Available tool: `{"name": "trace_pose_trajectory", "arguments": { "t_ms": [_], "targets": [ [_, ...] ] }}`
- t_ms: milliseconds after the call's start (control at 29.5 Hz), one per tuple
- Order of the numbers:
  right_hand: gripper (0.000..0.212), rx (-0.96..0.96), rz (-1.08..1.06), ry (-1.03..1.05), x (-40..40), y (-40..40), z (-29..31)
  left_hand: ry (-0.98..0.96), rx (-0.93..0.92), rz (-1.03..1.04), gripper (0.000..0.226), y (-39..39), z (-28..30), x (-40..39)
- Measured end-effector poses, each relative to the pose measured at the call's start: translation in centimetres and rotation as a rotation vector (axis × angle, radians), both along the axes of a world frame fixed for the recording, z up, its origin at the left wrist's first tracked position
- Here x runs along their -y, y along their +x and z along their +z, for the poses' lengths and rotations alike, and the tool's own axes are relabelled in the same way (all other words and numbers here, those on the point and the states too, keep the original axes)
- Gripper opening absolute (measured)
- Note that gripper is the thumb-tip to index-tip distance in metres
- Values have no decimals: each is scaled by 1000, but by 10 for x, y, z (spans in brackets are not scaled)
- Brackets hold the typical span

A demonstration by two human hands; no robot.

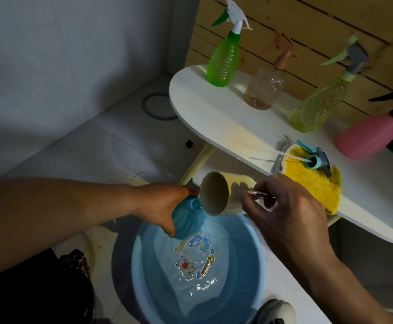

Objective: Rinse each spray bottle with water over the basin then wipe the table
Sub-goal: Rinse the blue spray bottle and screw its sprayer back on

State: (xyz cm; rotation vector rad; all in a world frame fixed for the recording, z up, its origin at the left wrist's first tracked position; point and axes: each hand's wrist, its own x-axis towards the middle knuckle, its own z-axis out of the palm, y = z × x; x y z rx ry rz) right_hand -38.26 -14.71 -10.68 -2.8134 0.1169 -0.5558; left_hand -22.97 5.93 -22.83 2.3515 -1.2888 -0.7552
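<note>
Right hand (282,213) fingers curled, apparently on cup (223,195) handle; left hand (165,204) grips teal bottle (188,218) over basin (249,265).

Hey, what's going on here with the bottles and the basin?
A person is rinsing a spray bottle. The left hand holds an open teal bottle over the blue basin, while the right hand tips a cream cup at its mouth. The bottle's spray head lies on a yellow cloth on the white table, where four other spray bottles stand.
</note>
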Motion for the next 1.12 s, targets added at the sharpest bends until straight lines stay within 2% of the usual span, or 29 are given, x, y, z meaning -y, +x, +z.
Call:
{"name": "trace_pose_trajectory", "arguments": {
  "t_ms": [203,644,1118],
  "targets": [
    [20,15,2,-21,-1,-1,0,-9,5,-7,93,1,-2,1],
    [22,53,25,-94,-5,-3,5,-12,-11,-6,96,2,-7,1],
    [22,134,70,-185,-5,-4,5,-42,-42,-10,85,-1,1,2]
  ]
}}
